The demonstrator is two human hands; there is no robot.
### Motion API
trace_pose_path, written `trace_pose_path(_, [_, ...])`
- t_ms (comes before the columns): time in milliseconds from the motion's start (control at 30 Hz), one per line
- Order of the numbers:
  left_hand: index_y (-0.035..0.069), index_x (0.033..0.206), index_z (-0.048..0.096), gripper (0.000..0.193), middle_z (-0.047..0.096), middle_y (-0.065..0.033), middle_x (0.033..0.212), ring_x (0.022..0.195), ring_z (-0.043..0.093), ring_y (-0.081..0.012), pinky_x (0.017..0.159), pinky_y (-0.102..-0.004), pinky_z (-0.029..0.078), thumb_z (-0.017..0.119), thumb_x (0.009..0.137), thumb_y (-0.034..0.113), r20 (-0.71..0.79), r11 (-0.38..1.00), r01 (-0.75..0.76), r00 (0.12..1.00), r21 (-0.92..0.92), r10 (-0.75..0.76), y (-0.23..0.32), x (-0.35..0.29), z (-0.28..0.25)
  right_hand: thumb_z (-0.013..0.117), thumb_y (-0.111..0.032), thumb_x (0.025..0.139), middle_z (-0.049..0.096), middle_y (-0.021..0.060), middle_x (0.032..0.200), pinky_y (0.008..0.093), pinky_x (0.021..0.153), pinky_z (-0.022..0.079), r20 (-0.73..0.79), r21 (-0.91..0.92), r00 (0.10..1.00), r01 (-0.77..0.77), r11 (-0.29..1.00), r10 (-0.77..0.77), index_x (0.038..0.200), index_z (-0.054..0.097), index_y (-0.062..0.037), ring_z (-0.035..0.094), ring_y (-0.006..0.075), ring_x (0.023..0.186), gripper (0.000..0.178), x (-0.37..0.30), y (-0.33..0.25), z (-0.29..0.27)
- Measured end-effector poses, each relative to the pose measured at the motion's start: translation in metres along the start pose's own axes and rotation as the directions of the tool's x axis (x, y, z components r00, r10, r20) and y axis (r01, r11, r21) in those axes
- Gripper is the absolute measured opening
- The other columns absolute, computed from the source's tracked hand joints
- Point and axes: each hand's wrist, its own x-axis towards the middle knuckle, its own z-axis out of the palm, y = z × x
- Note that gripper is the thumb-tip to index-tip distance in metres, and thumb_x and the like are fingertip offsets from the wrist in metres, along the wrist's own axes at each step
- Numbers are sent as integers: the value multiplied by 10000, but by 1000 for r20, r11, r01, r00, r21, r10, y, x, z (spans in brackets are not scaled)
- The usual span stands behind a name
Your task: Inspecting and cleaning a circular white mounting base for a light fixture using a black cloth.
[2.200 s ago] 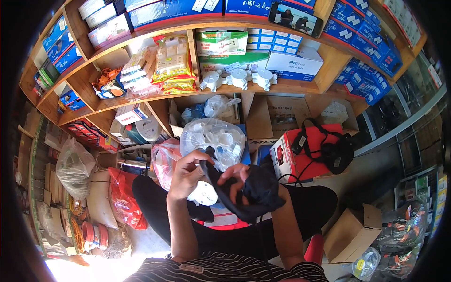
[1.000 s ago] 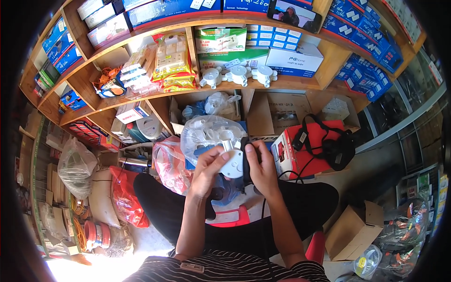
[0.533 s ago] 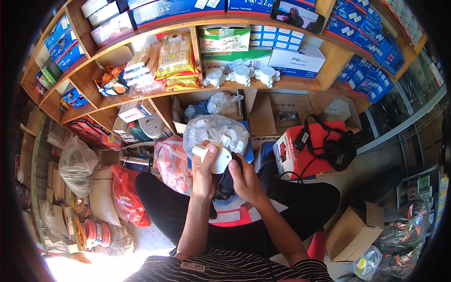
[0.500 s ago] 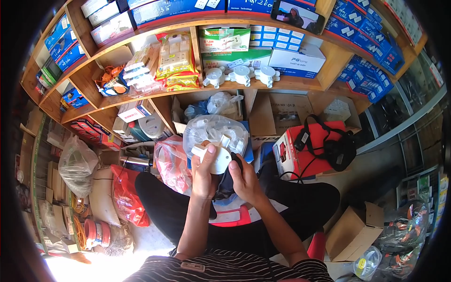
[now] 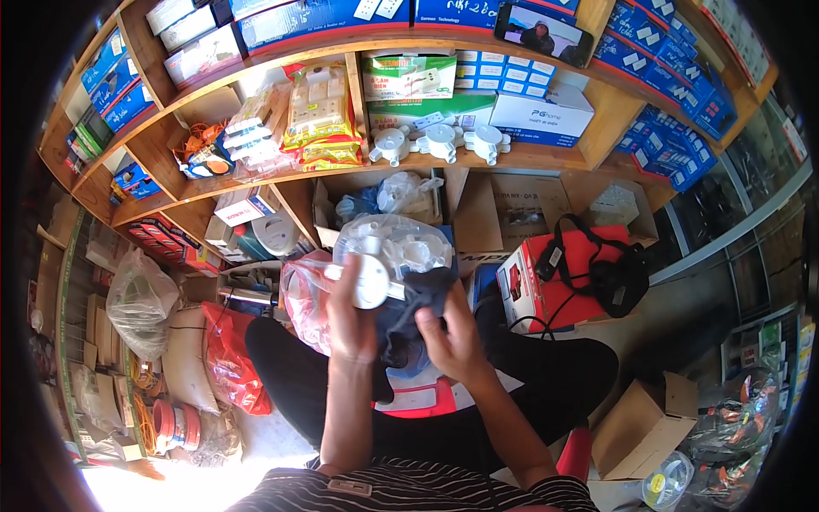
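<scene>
My left hand (image 5: 350, 320) is closed on a white round junction box (image 5: 371, 283) with short pipe stubs, its flat disc side facing up. In my right hand (image 5: 455, 341) is a bunched black cloth (image 5: 416, 307), close beside the box's right edge; whether the two touch is unclear. Just beyond my hands, a clear plastic bag (image 5: 358, 232) holds several similar white fittings. Three more white junction boxes (image 5: 440, 142) stand in a row on the shelf ahead. My fingers are slightly blurred.
Wooden shelving (image 5: 307, 175) full of packaged electrical goods spans the far side. A phone (image 5: 543, 34) leans on the upper shelf. To the right, a red box (image 5: 589, 294) carries a black strapped device (image 5: 616, 277). An open carton (image 5: 640, 431) sits lower right; red bags (image 5: 230, 358) lie left.
My hands have moved apart: the left carried the junction box slightly left, and the right holds the black cloth, now more exposed, beside it.
</scene>
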Motion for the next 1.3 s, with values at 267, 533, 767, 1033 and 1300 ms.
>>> trace_pose_path(267, [27,1271,601,369,699,-95,1193,1118,655,-223,1016,-381,485,435,1088,301,252,899,239,956,-368,-151,-24,-1,13,668,1,845,538,232,1233,494,988,454,118,-254,988,127,959,-100,1181,594,21,535,439,1167,345,3,13,-7])
trace_pose_path(533, [43,1235,620,312,712,-74,1138,1056,674,-200,955,-362,510,496,1066,274,224,939,275,947,-205,-228,-13,-6,18,777,-47,787,581,192,996,447,754,515,55,-389,989,148,909,-137,1069,560,30,615,407,893,365,6,19,-13])
trace_pose_path(767, [5,1207,624,313,689,-62,1122,1033,649,-145,929,-306,493,587,1032,262,97,988,144,984,51,-148,-13,-9,16,750,-269,894,606,179,778,439,622,501,70,-360,997,40,932,-16,963,575,7,633,385,701,334,-2,20,-7])
trace_pose_path(1033, [34,996,617,295,649,-24,898,812,606,-94,744,-246,469,661,996,326,237,949,-48,971,313,-29,0,-7,-2,646,-326,960,583,173,693,382,587,451,77,37,965,-255,966,251,950,604,8,592,321,609,338,-7,15,1])
trace_pose_path(1300, [19,1101,602,385,658,-44,978,873,621,-120,790,-292,502,659,994,385,123,989,-37,992,142,20,-5,-14,10,595,-329,1016,615,156,771,370,655,466,77,95,967,-248,964,241,1017,606,13,596,260,682,342,-4,5,3])
